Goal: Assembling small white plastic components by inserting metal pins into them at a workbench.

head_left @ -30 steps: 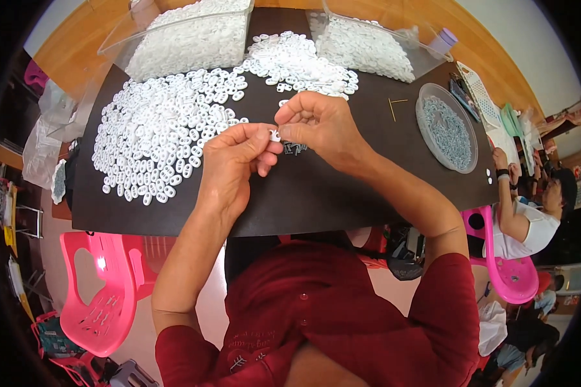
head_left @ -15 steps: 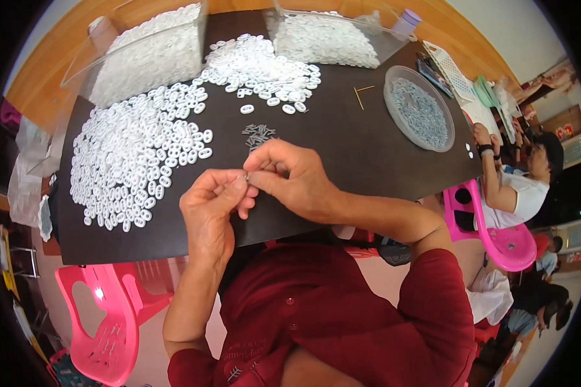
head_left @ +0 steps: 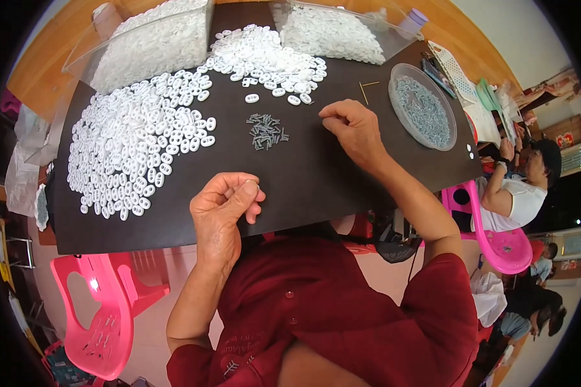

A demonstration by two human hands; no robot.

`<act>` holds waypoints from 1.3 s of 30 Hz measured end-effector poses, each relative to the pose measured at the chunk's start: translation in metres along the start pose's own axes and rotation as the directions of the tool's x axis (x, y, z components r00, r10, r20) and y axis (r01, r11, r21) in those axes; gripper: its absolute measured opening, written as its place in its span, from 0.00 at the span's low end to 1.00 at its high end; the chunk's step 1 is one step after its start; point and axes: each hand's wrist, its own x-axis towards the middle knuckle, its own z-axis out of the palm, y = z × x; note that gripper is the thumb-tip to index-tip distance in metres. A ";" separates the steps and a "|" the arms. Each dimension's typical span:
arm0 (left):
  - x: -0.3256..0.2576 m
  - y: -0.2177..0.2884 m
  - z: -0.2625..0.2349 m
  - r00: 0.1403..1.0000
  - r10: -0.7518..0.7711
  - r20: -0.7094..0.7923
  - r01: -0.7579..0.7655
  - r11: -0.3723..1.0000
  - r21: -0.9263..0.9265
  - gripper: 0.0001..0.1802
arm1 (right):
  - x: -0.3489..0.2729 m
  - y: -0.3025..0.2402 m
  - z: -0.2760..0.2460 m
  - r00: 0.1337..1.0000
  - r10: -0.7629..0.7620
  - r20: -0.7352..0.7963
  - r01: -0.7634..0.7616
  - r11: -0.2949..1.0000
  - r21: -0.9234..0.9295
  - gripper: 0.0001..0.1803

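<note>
My left hand (head_left: 227,201) is above the near part of the dark table, thumb pressed to the bent fingers. Whatever sits in that pinch is too small to make out. My right hand (head_left: 358,132) is farther out to the right, fingers curled and tips together; its pinch also hides anything in it. Between the hands, a little beyond the left one, lies a small heap of grey metal pins (head_left: 266,132). Small white oval pieces with two holes form a heap (head_left: 265,58) at the far middle and a wide spread (head_left: 122,148) on the left.
Two clear bins, left (head_left: 155,45) and right (head_left: 332,35), hold more white pieces at the back. A round clear tub (head_left: 455,129) of grey pins stands right, near two thin brass-coloured rods (head_left: 365,93). Another person (head_left: 510,187) sits beyond the right edge. A pink chair (head_left: 100,316) stands at left.
My hands, which met at the fingertips, are now apart. The right has moved away to the right and farther out, uncovering the pin heap; the left has stayed nearly in place.
</note>
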 end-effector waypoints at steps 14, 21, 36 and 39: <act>0.003 -0.004 0.003 0.999 -0.033 0.001 0.033 0.999 -0.039 0.05 | 0.031 0.022 0.013 0.990 -0.138 0.025 0.139 0.943 -0.303 0.06; 0.012 0.000 0.004 0.999 -0.055 0.002 0.055 0.998 -0.043 0.05 | 0.036 0.023 0.015 0.980 -0.190 0.054 0.198 0.950 -0.241 0.02; 0.017 -0.005 0.005 0.999 -0.045 0.003 0.046 0.998 -0.049 0.06 | -0.002 -0.043 0.012 0.950 0.047 0.309 -0.135 0.953 0.270 0.03; 0.018 -0.005 0.008 0.999 -0.039 0.001 0.039 0.998 -0.045 0.06 | -0.005 -0.061 0.016 0.920 0.061 0.387 -0.216 0.903 0.372 0.05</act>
